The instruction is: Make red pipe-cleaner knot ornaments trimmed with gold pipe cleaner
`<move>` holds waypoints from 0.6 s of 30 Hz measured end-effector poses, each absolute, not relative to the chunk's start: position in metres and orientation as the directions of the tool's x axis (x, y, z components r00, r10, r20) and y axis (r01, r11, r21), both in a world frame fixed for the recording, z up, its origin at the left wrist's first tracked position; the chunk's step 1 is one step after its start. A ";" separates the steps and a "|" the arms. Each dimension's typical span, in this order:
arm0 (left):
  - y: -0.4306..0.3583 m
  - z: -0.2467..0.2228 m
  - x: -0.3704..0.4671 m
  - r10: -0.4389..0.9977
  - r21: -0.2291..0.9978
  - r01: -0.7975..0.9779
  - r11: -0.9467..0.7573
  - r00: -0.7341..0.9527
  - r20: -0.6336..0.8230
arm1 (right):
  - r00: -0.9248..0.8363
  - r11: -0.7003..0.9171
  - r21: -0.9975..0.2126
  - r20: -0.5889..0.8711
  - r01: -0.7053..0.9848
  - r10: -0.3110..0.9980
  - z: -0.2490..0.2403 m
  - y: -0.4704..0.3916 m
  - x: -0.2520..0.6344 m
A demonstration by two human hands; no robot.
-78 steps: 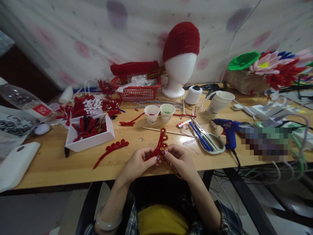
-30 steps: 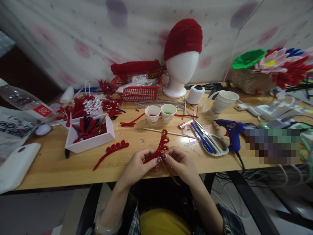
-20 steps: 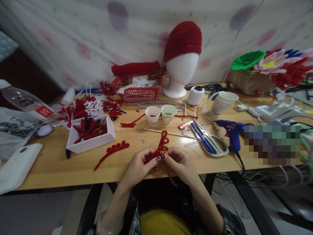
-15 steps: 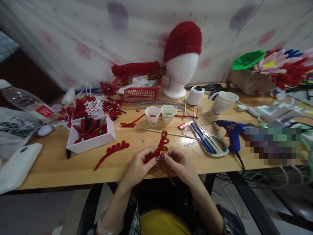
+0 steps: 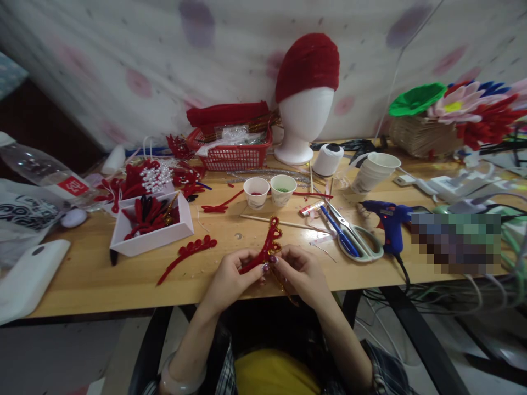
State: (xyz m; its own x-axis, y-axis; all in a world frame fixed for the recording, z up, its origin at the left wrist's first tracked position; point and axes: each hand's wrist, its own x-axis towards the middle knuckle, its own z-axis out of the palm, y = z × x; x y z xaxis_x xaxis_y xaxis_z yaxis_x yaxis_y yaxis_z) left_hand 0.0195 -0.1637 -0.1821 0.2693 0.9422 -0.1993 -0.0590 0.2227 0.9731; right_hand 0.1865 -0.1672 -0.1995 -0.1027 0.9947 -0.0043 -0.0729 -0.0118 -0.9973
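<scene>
A red looped chenille piece (image 5: pixel 265 248) with gold trim along its right side is held over the table's front edge. My left hand (image 5: pixel 236 280) is closed on its lower left part, thumb on top. My right hand (image 5: pixel 302 274) pinches the gold trim at the piece's right side, its fingertips close to the left thumb. A loose tail of gold trim (image 5: pixel 288 291) hangs below, between the hands. On the table to the left lies a similar red piece (image 5: pixel 191 253), without visible gold.
Beyond the hands stand two paper cups (image 5: pixel 256 200) of beads and a thin stick (image 5: pixel 280 223). Scissors (image 5: pixel 368 245), a blue pen (image 5: pixel 340 233) and a blue glue gun (image 5: pixel 391 225) lie right. A white box (image 5: pixel 164 241) of red pieces sits left; a foam head (image 5: pixel 304 120) stands behind.
Both hands stay on the piece, with only small finger shifts. The hanging gold tail has swung slightly up and right. The view has shifted slightly.
</scene>
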 end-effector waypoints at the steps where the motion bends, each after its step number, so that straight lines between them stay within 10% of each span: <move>1: -0.164 -0.182 0.020 0.942 0.972 -0.060 0.227 0.265 -0.203 | -0.099 -0.013 -0.997 -0.006 -0.071 0.995 -0.200 -0.167 0.187; 18: -0.163 -0.184 0.021 0.935 0.965 -0.101 0.243 0.288 -0.206 | -0.103 -0.039 -0.996 -0.031 -0.075 0.994 -0.200 -0.166 0.189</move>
